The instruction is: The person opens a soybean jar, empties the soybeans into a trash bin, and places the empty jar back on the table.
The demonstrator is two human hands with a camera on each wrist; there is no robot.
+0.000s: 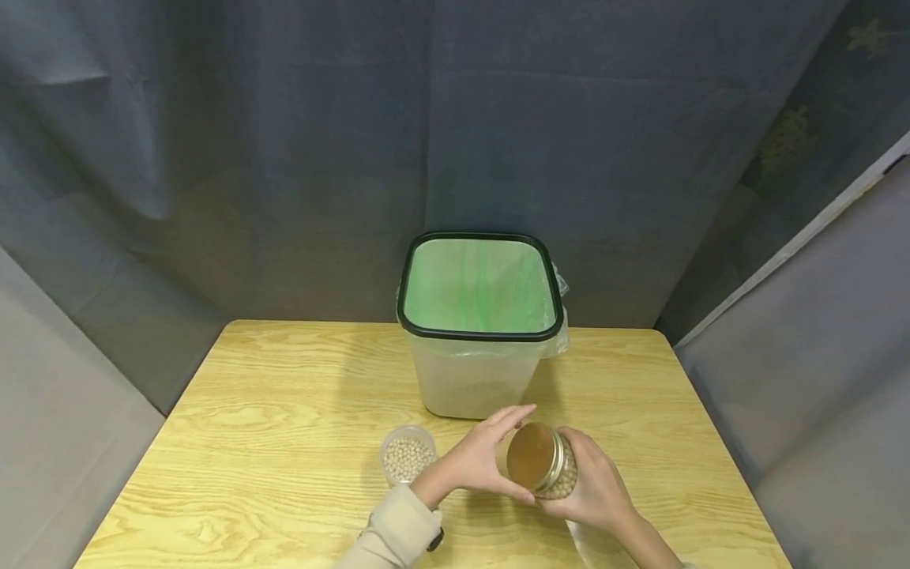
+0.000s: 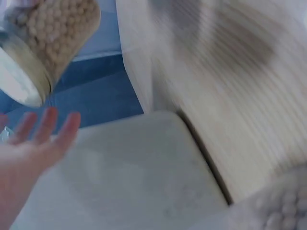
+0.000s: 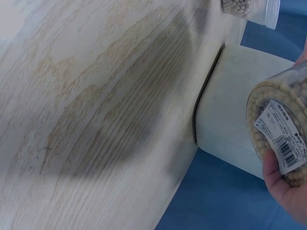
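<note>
My right hand point(image 1: 597, 486) grips a clear jar point(image 1: 564, 476) of pale round beans, tilted over with its gold lid point(image 1: 529, 456) toward the left. A white barcode label point(image 3: 283, 136) shows on the jar's base in the right wrist view, with the thumb beside it. My left hand point(image 1: 479, 458) is spread beside the lid, thumb and fingers apart, holding nothing. In the left wrist view its fingertips point(image 2: 67, 129) stand just short of the lid. Left of that hand is a clear open tub point(image 1: 407, 457) of similar beans, partly hidden behind the left forearm.
A whitish bin point(image 1: 476, 379) with a black rim and green inside stands at the table's back edge, behind both hands. Clear plastic liner point(image 1: 562, 332) hangs out at its right. Dark curtain point(image 1: 320, 158) rises behind the wooden table point(image 1: 270, 442).
</note>
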